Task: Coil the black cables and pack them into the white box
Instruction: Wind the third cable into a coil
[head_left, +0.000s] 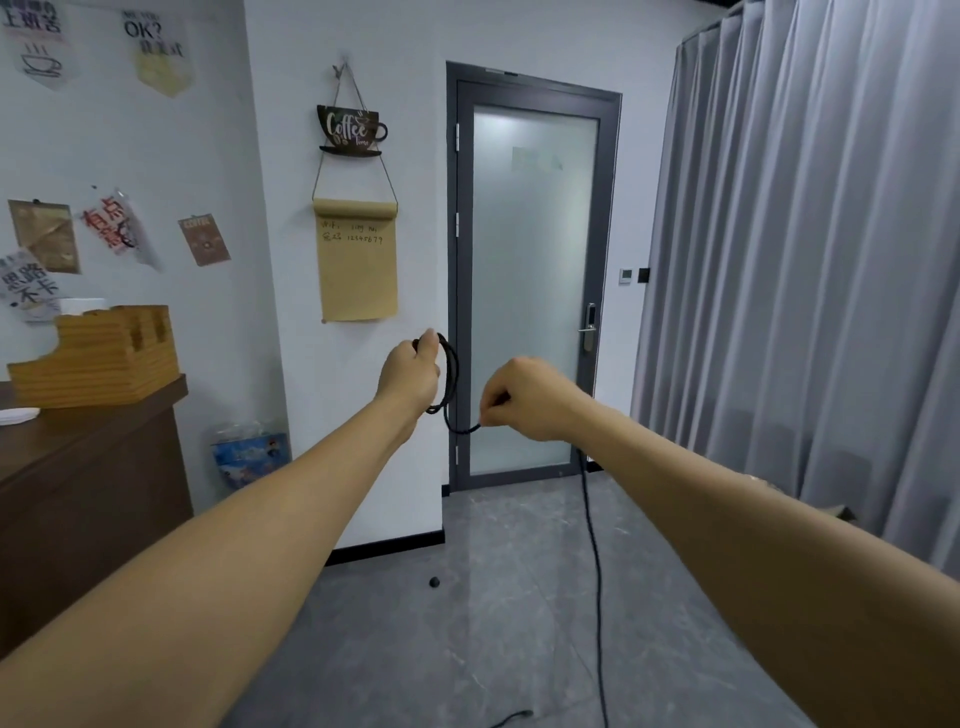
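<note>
Up on the wall, a cup-shaped hanging sign (349, 130) reads "Coffee Time" in pale lettering. Below it hangs a brown paper scroll (356, 262) with handwriting: a first line that looks like "Wifi" plus a word too loose to read, then a line ending in "12345679". Top left, a pennant (161, 57) carries "OK?" above characters too blurred to read. Further down, a small brown card (204, 240) shows "COFFEE" along its top. The other posters bear Chinese characters, too smeared to make out reliably.
</note>
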